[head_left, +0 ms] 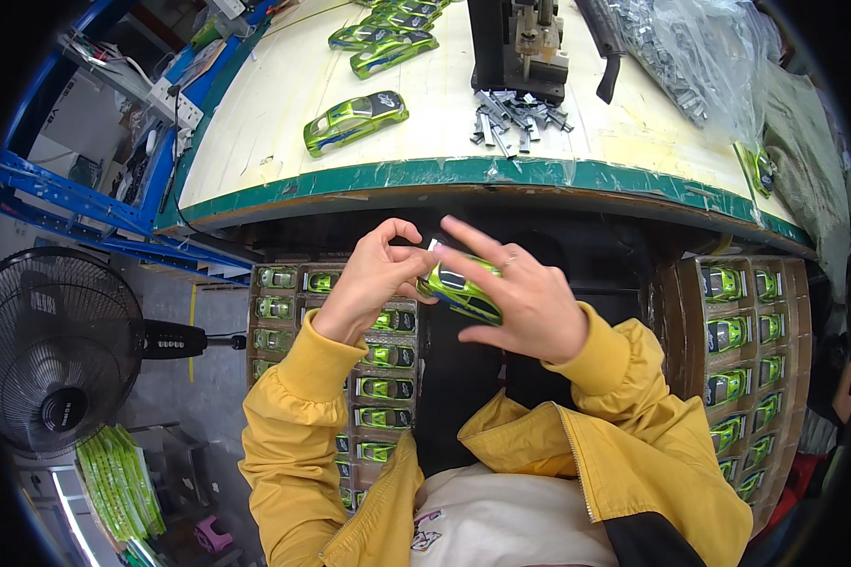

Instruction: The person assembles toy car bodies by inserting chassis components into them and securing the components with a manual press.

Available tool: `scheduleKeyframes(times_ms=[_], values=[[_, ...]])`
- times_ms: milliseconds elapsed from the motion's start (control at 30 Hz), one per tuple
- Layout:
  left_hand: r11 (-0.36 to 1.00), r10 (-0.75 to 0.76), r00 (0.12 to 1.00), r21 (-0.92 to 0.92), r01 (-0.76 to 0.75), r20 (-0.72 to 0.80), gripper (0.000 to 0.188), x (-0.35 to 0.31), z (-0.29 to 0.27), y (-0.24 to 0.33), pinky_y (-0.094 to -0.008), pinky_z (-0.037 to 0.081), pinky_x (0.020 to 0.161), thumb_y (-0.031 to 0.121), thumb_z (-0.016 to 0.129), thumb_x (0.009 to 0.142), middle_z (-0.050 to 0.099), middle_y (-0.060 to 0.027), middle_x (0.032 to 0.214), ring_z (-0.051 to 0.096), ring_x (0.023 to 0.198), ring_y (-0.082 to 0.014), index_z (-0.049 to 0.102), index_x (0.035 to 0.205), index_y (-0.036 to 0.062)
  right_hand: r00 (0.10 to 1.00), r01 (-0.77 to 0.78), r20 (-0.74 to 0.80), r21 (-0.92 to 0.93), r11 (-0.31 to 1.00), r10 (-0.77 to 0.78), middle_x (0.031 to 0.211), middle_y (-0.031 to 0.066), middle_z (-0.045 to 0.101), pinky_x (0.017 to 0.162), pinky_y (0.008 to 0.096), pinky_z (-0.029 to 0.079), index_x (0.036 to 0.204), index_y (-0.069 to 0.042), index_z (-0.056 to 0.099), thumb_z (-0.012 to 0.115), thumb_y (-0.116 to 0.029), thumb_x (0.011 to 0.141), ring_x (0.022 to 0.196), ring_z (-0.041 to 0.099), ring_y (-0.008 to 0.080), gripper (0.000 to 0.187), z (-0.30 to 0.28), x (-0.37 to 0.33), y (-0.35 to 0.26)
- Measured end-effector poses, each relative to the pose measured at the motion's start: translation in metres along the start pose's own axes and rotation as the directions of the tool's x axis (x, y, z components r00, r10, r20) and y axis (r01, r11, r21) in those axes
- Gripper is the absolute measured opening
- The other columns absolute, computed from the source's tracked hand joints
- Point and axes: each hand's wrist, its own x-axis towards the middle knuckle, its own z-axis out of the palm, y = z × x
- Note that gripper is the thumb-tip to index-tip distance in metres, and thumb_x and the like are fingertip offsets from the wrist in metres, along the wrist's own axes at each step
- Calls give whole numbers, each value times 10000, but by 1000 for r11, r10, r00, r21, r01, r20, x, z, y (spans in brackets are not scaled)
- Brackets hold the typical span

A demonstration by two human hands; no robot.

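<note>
A shiny green toy car body (pixel 461 291) with dark windows and a blue side stripe is held in the air between my hands, just in front of the table edge. My left hand (pixel 373 279) pinches its left end between thumb and fingers. Over the car spreads my right hand (pixel 534 300), its fingers stretched out and slightly blurred, the thumb below. A small pale piece shows at the car's left end near my fingertips; its kind is hard to make out. Part of the car is hidden by the right fingers.
One green car body (pixel 356 123) lies on the table (pixel 265 142), with several more behind it. Grey plastic parts (pixel 515 118) are heaped before a black press (pixel 490 47). Boxes of cars flank me, with the right carton (pixel 676 331) upright-walled. A black fan (pixel 61 354) stands left.
</note>
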Motion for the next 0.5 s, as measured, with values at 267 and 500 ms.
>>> scheduleKeyframes(times_ms=[267, 500], values=[[970, 94, 995, 225, -88, -18, 272, 9, 14, 8, -283, 534, 523, 2, 553, 741, 568, -128, 764, 563, 679, -138, 334, 901, 11, 998, 26, -57, -56, 998, -29, 1312, -6, 352, 535, 269, 467, 1277, -113, 332, 687, -151, 586, 676, 492, 185, 778, 14, -4, 11], [940, 116, 984, 304, -153, 137, 242, 25, 33, 30, -276, 520, 546, 75, 524, 796, 555, -134, 788, 568, 680, -146, 320, 906, 8, 989, -23, -150, -109, 994, 6, 1321, -27, 340, 519, 256, 460, 1282, -139, 325, 661, -169, 626, 616, 471, 180, 738, -2, -10, 20]])
